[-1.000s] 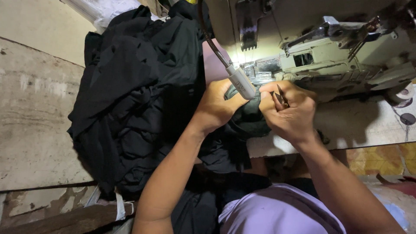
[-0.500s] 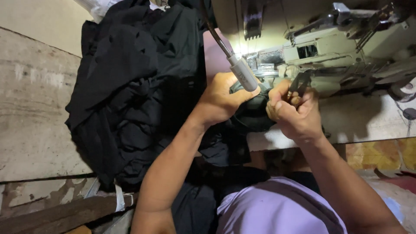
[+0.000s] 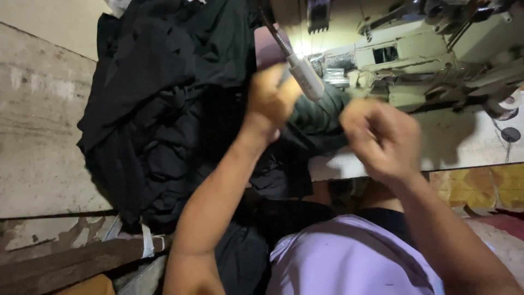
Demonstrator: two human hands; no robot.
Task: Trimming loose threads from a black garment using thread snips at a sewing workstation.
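A: What had changed since half a second earlier?

B: The right hand point(image 3: 382, 139) had pulled back from the cream-coloured metal sewing machine point(image 3: 431, 60) toward the body, and the small dark tool seen in it before could no longer be made out. It was blurred; its fingers were curled together into a fist, on what I could not tell.

A: And the left hand point(image 3: 270, 101)?

B: It rested on the dark green fabric piece point(image 3: 316, 117), fingers bent down onto the cloth, just under the white cylindrical lamp head on a flexible neck point(image 3: 307, 81).

A: How did the fabric lie?

B: On the pale machine table point(image 3: 469, 142), between both hands, its long axis running from the black heap of garments point(image 3: 164, 104) toward the needle area.

A: Any labels?

B: Only white tape strips point(image 3: 146, 240) around a brown wooden beam point(image 3: 71, 265), lower left.
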